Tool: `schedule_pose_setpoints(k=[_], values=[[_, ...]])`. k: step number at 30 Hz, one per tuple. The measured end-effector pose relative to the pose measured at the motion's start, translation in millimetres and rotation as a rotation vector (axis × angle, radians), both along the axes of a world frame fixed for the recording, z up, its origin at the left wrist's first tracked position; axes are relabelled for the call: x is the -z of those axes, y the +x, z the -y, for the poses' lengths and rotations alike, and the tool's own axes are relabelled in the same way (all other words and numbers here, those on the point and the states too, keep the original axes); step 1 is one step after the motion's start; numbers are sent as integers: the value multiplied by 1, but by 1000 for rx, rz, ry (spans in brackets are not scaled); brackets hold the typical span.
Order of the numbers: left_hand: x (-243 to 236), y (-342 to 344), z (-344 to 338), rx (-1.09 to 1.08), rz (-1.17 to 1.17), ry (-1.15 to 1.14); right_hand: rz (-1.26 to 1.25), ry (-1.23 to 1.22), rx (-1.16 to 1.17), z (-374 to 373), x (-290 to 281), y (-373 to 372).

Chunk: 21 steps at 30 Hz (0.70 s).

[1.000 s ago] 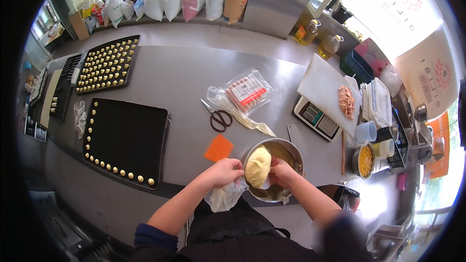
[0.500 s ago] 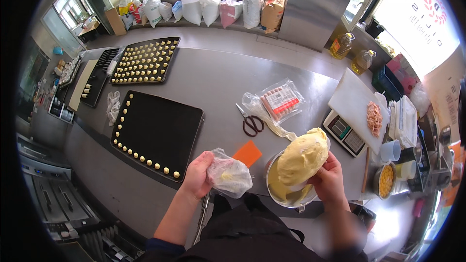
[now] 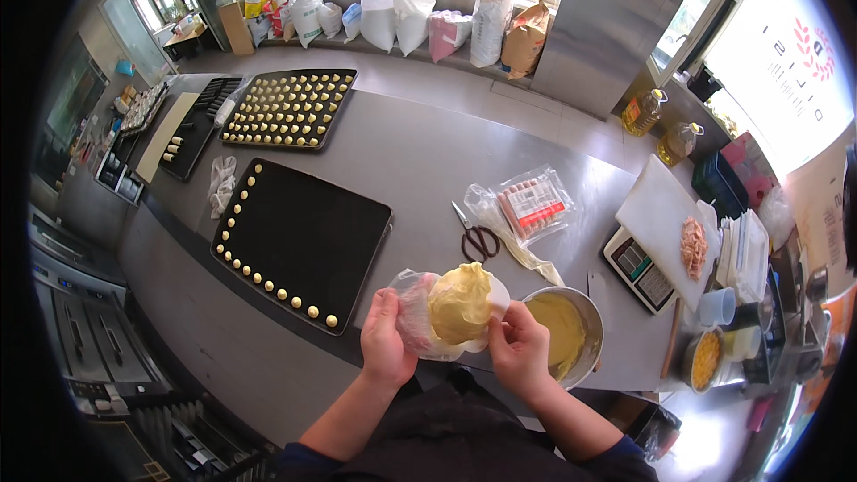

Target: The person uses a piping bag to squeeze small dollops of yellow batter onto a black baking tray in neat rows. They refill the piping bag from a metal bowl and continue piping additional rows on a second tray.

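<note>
Two bare hands work together just above the near edge of the counter (image 3: 420, 161). The left hand (image 3: 386, 339) is clamped on a clear plastic piping bag (image 3: 412, 314); the right hand (image 3: 520, 348) pinches the bag's rim at 3 o'clock of the dough. The lump of pale yellow soft dough (image 3: 460, 303) sits in the bag's open mouth, domed, smooth and glossy, with a small peak on top.

Procedure, as judged: keep the bag's cuff folded over the left hand, hold the mouth wide, and seat the dough deep before releasing the rim, so none smears the outside.

At 3 o'clock of the hands stands a round steel mixing bowl (image 3: 585, 308) with more yellow dough. At 10 o'clock lies a black rectangular baking tray (image 3: 303, 232), edged with small dough dots. At 12 o'clock lie black-handled scissors (image 3: 478, 239).
</note>
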<state>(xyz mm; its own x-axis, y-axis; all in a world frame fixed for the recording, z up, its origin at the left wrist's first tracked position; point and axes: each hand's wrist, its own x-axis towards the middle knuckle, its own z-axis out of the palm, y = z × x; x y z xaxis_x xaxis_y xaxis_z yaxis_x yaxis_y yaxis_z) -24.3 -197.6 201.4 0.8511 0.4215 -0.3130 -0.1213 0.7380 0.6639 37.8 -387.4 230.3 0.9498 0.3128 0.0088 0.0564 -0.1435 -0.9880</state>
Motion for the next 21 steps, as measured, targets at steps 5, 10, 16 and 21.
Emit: schedule_pose_setpoints(k=[5,10,16,21], values=[[3,-3,4,-50,-3,149,127,-233,-50,-7,-1,-7],[6,-5,0,-98,47,189,201,-302,-79,-14,-13,-4],[9,-9,1,-87,9,284,454,-382,-41,-18,-13,6],[11,-9,9,-83,-26,350,604,-501,-83,-20,-5,6]])
